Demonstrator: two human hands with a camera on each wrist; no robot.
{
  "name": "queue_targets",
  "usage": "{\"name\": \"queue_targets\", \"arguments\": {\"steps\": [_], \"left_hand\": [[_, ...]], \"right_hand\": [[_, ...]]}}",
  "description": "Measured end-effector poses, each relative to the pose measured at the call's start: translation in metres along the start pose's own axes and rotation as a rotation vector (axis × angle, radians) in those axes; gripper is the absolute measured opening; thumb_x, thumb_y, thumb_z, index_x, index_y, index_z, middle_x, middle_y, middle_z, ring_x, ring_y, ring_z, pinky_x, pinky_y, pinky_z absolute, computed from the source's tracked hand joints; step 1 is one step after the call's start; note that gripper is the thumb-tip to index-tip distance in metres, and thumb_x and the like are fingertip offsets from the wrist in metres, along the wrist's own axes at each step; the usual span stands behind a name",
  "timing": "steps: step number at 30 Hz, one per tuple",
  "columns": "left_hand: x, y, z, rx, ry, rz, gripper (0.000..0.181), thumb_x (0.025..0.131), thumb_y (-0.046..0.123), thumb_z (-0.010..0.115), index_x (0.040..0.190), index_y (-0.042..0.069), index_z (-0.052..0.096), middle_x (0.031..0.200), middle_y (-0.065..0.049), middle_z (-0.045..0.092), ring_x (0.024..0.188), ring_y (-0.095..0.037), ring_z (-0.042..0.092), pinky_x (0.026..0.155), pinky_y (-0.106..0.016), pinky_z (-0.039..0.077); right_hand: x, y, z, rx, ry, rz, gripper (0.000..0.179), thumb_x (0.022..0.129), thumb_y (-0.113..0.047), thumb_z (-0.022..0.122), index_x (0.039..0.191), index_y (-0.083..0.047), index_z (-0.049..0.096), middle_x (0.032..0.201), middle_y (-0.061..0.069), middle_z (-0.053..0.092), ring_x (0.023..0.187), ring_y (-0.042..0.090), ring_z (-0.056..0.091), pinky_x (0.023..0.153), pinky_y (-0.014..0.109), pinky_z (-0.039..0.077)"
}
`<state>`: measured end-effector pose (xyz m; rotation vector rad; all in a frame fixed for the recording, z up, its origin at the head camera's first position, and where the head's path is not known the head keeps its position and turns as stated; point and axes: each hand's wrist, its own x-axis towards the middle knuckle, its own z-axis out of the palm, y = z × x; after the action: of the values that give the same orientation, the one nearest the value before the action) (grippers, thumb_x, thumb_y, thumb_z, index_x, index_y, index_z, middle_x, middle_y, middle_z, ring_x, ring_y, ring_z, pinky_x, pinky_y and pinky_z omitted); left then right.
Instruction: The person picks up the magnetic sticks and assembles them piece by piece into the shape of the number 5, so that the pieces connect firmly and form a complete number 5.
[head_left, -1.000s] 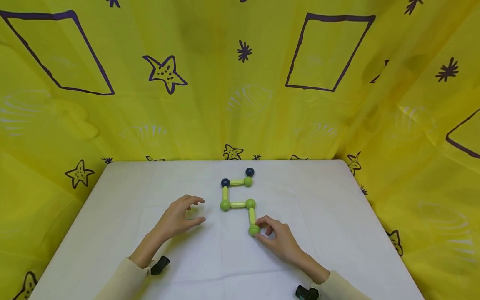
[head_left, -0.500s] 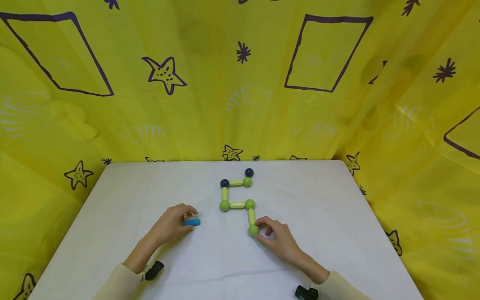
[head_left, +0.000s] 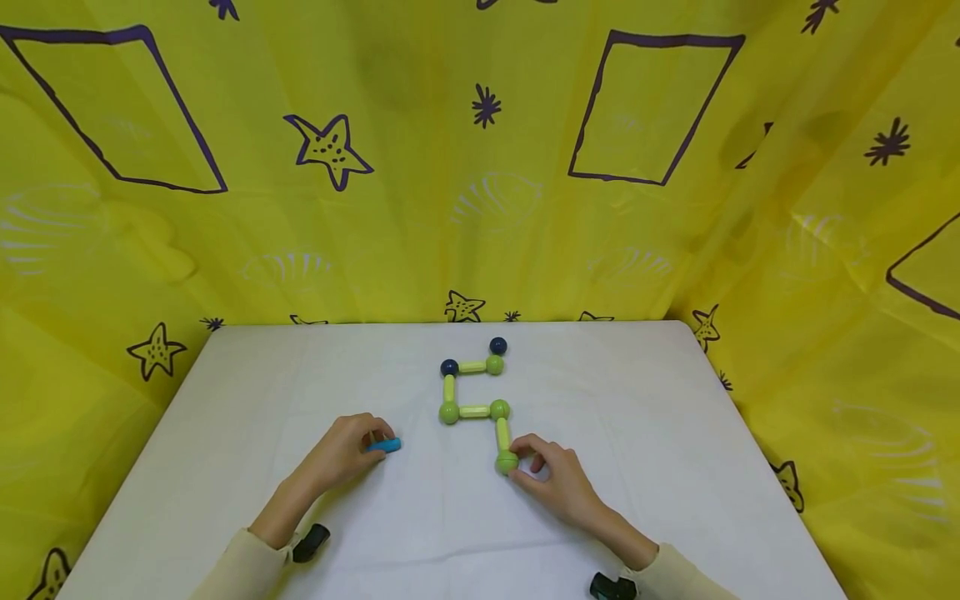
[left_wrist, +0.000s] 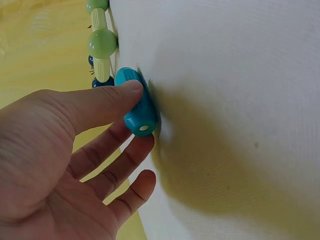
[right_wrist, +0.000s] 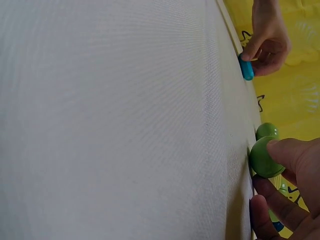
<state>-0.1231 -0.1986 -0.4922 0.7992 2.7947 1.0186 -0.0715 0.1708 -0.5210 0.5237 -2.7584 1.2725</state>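
My left hand pinches a short blue magnetic rod between thumb and fingers, close over the cloth. A pale metal dot shows at the rod's near end in the left wrist view. My right hand holds the green ball at the near end of a zigzag figure, thumb on one side and fingers on the other. Light green rods link green balls and a dark blue ball into that figure. At its far end another dark blue ball sits right behind a green one.
A white cloth covers the table, with a faint crease across its front part. Yellow curtains with drawn stars and frames stand close behind the table and along both sides.
My left hand held nothing in sight a second ago, with fingers spread; it has drawn slightly back and down and now holds the blue rod. The right hand stays at its ball.
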Motion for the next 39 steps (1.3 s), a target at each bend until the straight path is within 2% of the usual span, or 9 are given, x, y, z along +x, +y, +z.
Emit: {"name": "queue_targets", "arguments": {"steps": [14, 20, 26, 31, 39], "left_hand": [[-0.001, -0.001, 0.002, 0.007, 0.007, 0.01, 0.02, 0.084, -0.005, 0.08, 0.098, 0.008, 0.074, 0.084, 0.005, 0.068, 0.073, -0.008, 0.055, 0.068, -0.026, 0.05], [0.0, 0.0, 0.003, 0.001, 0.01, 0.035, 0.02, 0.083, -0.005, 0.08, 0.098, 0.007, 0.074, 0.086, 0.003, 0.07, 0.073, -0.012, 0.057, 0.068, -0.027, 0.05], [0.005, 0.007, 0.006, -0.026, 0.009, 0.062, 0.018, 0.084, -0.004, 0.079, 0.098, 0.006, 0.075, 0.088, 0.001, 0.072, 0.075, -0.013, 0.059, 0.07, -0.027, 0.052], [0.013, 0.014, 0.012, -0.05, 0.006, 0.12, 0.018, 0.084, -0.004, 0.078, 0.099, 0.006, 0.075, 0.089, -0.001, 0.073, 0.076, -0.013, 0.06, 0.07, -0.027, 0.053], [0.026, 0.032, 0.025, -0.072, -0.032, 0.144, 0.017, 0.085, -0.003, 0.077, 0.1, 0.006, 0.076, 0.09, 0.0, 0.073, 0.076, -0.012, 0.06, 0.071, -0.026, 0.052]], "right_hand": [[-0.001, 0.001, 0.002, -0.013, 0.019, -0.026, 0.033, 0.086, -0.016, 0.084, 0.115, -0.022, 0.07, 0.104, -0.013, 0.073, 0.076, 0.005, 0.055, 0.072, 0.027, 0.044], [-0.001, 0.002, 0.002, -0.016, 0.016, -0.031, 0.033, 0.086, -0.018, 0.084, 0.115, -0.023, 0.07, 0.105, -0.014, 0.073, 0.076, 0.004, 0.055, 0.072, 0.027, 0.044], [-0.001, 0.002, 0.001, -0.031, 0.011, -0.017, 0.033, 0.086, -0.018, 0.084, 0.115, -0.023, 0.07, 0.104, -0.014, 0.072, 0.075, 0.004, 0.054, 0.073, 0.028, 0.042], [-0.001, 0.001, 0.001, -0.025, 0.005, -0.015, 0.032, 0.087, -0.018, 0.083, 0.115, -0.023, 0.07, 0.104, -0.014, 0.072, 0.076, 0.007, 0.055, 0.073, 0.027, 0.043], [-0.001, 0.001, 0.002, -0.027, 0.021, -0.036, 0.032, 0.086, -0.017, 0.084, 0.114, -0.023, 0.07, 0.103, -0.014, 0.072, 0.075, 0.008, 0.055, 0.071, 0.027, 0.043]]}}
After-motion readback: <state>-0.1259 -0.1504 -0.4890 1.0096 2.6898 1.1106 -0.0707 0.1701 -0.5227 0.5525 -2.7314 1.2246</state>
